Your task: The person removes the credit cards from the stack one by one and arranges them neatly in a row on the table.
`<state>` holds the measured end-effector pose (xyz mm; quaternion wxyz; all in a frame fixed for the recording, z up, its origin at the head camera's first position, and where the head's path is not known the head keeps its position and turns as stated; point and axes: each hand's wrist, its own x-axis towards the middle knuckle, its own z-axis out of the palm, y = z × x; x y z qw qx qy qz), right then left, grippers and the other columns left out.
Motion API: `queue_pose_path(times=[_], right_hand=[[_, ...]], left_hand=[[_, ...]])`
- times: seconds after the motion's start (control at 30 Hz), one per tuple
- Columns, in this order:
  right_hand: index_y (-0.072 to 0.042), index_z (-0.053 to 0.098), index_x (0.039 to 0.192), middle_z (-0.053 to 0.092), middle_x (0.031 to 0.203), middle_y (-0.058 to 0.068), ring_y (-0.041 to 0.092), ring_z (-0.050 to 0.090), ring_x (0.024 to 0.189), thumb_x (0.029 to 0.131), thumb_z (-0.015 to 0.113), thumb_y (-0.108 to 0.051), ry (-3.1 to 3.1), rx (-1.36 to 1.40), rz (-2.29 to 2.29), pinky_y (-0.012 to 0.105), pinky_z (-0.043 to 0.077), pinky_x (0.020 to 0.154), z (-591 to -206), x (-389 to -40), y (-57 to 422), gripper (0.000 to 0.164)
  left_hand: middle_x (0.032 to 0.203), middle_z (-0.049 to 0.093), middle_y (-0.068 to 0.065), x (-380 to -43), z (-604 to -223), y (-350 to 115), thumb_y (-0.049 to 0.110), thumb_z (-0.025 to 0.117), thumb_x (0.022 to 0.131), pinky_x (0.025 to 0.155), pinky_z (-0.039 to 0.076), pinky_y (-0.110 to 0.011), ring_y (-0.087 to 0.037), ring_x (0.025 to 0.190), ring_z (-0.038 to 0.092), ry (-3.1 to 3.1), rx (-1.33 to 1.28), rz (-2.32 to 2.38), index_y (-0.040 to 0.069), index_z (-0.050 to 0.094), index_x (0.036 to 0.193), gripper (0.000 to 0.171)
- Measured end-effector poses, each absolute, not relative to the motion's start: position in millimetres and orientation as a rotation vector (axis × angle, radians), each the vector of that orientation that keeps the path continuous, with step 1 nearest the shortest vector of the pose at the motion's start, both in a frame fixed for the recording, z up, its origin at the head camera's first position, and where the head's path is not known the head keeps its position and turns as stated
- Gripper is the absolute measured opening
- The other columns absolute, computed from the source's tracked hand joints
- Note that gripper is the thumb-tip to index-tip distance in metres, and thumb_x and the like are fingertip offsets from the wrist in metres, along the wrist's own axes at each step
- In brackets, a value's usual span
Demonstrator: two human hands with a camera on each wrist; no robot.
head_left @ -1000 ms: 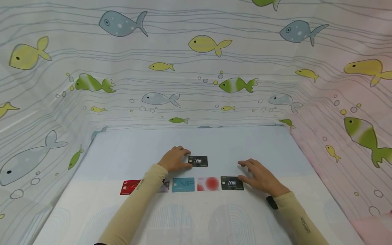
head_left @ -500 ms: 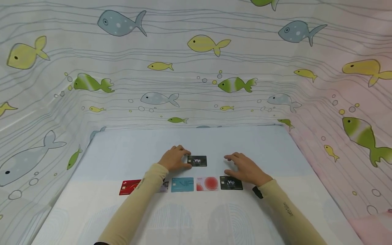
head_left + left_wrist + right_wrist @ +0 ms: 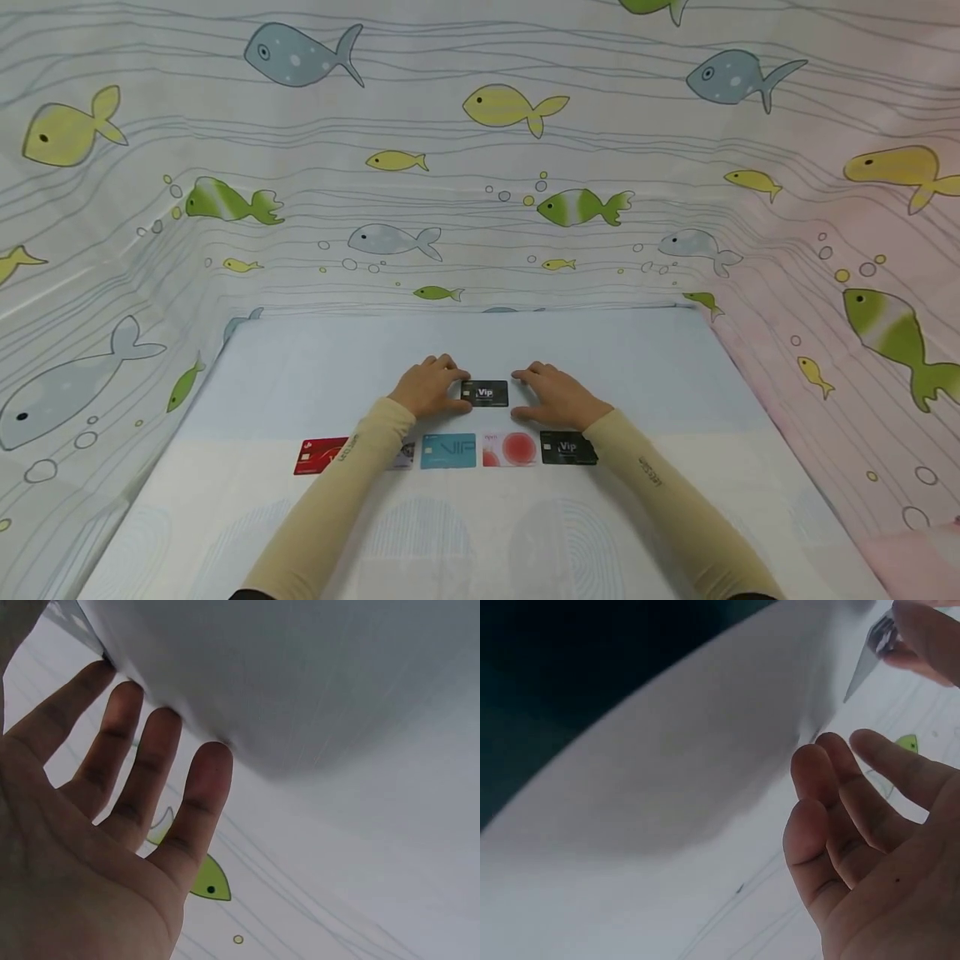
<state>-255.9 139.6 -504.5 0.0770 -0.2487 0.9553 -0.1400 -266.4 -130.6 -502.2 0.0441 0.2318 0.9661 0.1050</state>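
A black Vip card (image 3: 484, 394) with a chip lies in the middle of the table. My left hand (image 3: 429, 388) pinches its left end between thumb and index finger, one at the upper edge and one at the lower. In the left wrist view the card's corner (image 3: 75, 624) shows beside the index fingertip of my left hand (image 3: 82, 847), whose other fingers are extended. Just right of the card, my right hand (image 3: 558, 397) has its thumb and fingers spread, apart from the card. In the right wrist view my right hand (image 3: 900, 855) holds nothing and the card (image 3: 881, 636) stands close by.
Nearer the body lies a row of cards: a red card (image 3: 318, 456), a partly hidden patterned card (image 3: 406, 456), a blue VIP card (image 3: 448, 451), a white card with a red circle (image 3: 517, 449) and another black Vip card (image 3: 564, 447). Fish-patterned cloth (image 3: 480, 183) walls the table (image 3: 337, 358).
My right hand has moved left and slightly away from the body, from beside the row's black card to beside the upper card's right end. My left hand and that card have stayed put.
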Motion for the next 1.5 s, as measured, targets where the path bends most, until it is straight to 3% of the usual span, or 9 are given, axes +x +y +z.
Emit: queue_pose_path(times=[0.33,0.63,1.5], right_hand=[[-0.015,0.055,0.145,0.055,0.128,0.006,0.02,0.054,0.11,0.084,0.077,-0.056,2.85,-0.737,-0.375,0.039,0.048,0.1,-508,-269,117,0.077],[-0.014,0.065,0.135,0.059,0.122,0.004,0.02,0.055,0.104,0.083,0.081,-0.051,2.878,-0.712,-0.391,0.038,0.049,0.095,-503,-269,111,0.066],[-0.012,0.067,0.128,0.06,0.121,0.006,0.02,0.059,0.101,0.085,0.081,-0.046,2.882,-0.792,-0.392,0.04,0.05,0.097,-503,-266,105,0.057]], left_hand=[[0.123,0.062,-0.006,-269,-507,-128,0.055,0.077,0.084,0.09,0.053,-0.046,-0.026,0.108,0.059,2.977,0.792,0.204,0.021,0.069,0.132,0.059],[0.121,0.062,-0.006,-267,-502,-125,0.053,0.077,0.085,0.091,0.053,-0.046,-0.025,0.105,0.058,2.975,0.785,0.208,0.019,0.069,0.131,0.058],[0.122,0.063,-0.009,-264,-504,-128,0.048,0.077,0.087,0.089,0.051,-0.044,-0.026,0.103,0.059,2.985,0.856,0.173,0.014,0.068,0.13,0.055]])
